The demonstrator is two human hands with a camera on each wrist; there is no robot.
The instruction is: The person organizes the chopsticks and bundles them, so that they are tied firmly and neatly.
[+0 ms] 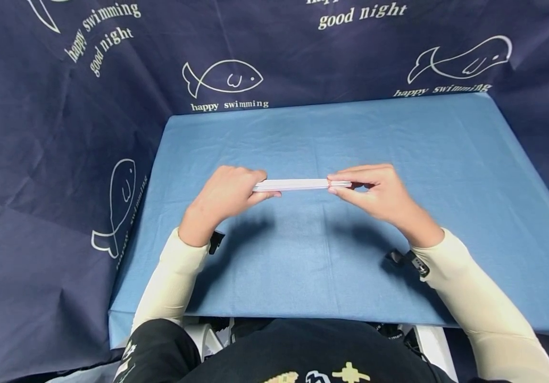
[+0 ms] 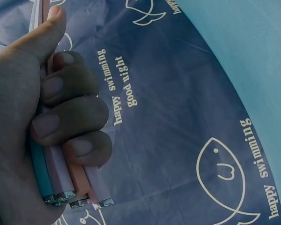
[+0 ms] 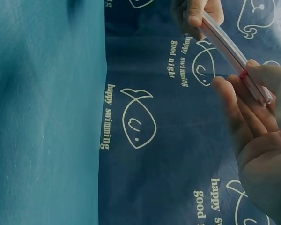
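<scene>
Above the table (image 1: 303,276), between its near and far edges, the left hand (image 1: 229,194) is curling its fingers round a stick bundle (image 1: 296,184); the right hand's (image 1: 375,191) fingers are pinching the other end.

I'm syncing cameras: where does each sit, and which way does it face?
Head: worn on head, facing forward and down over the blue table; left grip, right grip, sleeves and shirt show.
Left wrist: worn there, facing the left grip around a stick bundle.
Right wrist: worn there, facing the right grip, left grip beyond.
Shared: head and right wrist show both grips.
</scene>
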